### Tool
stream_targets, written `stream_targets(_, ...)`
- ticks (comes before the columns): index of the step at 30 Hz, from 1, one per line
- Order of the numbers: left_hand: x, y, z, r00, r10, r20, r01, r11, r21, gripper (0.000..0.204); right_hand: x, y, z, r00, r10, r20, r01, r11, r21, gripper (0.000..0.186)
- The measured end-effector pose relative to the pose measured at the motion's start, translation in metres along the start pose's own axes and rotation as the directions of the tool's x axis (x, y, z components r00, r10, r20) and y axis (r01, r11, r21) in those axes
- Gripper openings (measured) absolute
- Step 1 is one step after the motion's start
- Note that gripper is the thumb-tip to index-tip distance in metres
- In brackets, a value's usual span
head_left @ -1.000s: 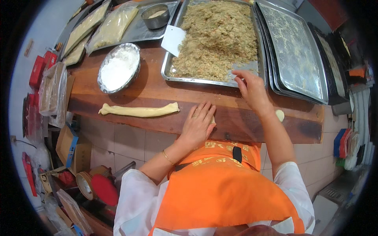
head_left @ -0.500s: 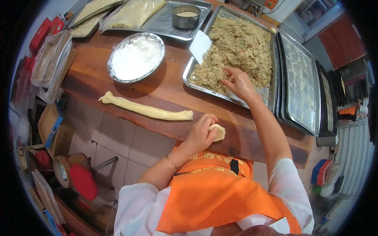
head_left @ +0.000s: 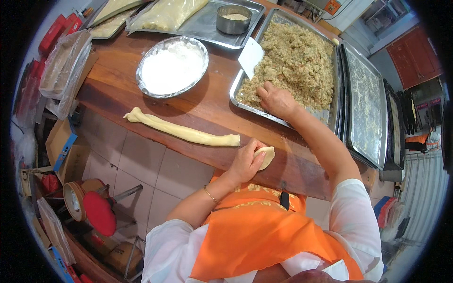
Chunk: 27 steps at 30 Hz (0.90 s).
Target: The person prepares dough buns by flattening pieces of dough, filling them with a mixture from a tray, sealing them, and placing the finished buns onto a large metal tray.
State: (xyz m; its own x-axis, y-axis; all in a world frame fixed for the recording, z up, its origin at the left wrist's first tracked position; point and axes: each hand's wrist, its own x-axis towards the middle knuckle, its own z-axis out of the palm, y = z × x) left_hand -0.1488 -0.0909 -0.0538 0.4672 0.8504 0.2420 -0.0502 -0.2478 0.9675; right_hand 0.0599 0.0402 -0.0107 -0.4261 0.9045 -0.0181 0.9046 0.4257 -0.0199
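My left hand (head_left: 245,163) is closed around a flattened piece of dough (head_left: 267,156) above the table's near edge. My right hand (head_left: 277,100) reaches into the crumbly filling (head_left: 295,56) at the near left part of a metal tray (head_left: 269,114). Its fingers are curled into the filling, with the fingertips partly hidden. A long roll of pale dough (head_left: 188,133) lies on the table to the left of my left hand. Resting against the tray's left rim is a white scraper (head_left: 250,55).
A bowl of white flour (head_left: 172,67) stands left of the filling. Behind it, a metal tray (head_left: 207,30) carries a round tin (head_left: 234,20) and a plastic bag of pale contents (head_left: 165,14). Several baking trays (head_left: 370,108) lean at the right. A red-seated stool (head_left: 100,213) stands lower left.
My right hand has moved left and down into the filling, and its fingers have curled. The left hand keeps its hold on the dough piece. The whole view has shifted slightly.
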Motion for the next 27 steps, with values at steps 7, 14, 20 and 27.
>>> stream_targets(7,0.001,-0.001,-0.001,0.999,-0.043,0.0,0.043,0.998,-0.049,0.016,-0.002,0.012,0.0,0.763,0.586,-0.272,-0.379,0.747,0.547,0.032)
stream_targets(14,-0.001,-0.009,0.0,0.993,-0.112,0.019,0.113,0.99,-0.078,0.017,-0.028,0.039,-0.002,0.845,0.509,-0.165,-0.172,0.55,0.817,0.036)
stream_targets(20,0.001,-0.002,-0.001,0.999,-0.049,0.015,0.05,0.998,-0.048,0.016,-0.041,0.051,0.009,0.739,0.663,-0.123,-0.32,0.505,0.802,0.038)
stream_targets(27,0.001,-0.012,-0.002,0.995,-0.093,0.02,0.094,0.994,-0.046,0.016,-0.05,0.031,-0.009,0.722,0.691,0.046,-0.121,0.06,0.991,0.04)
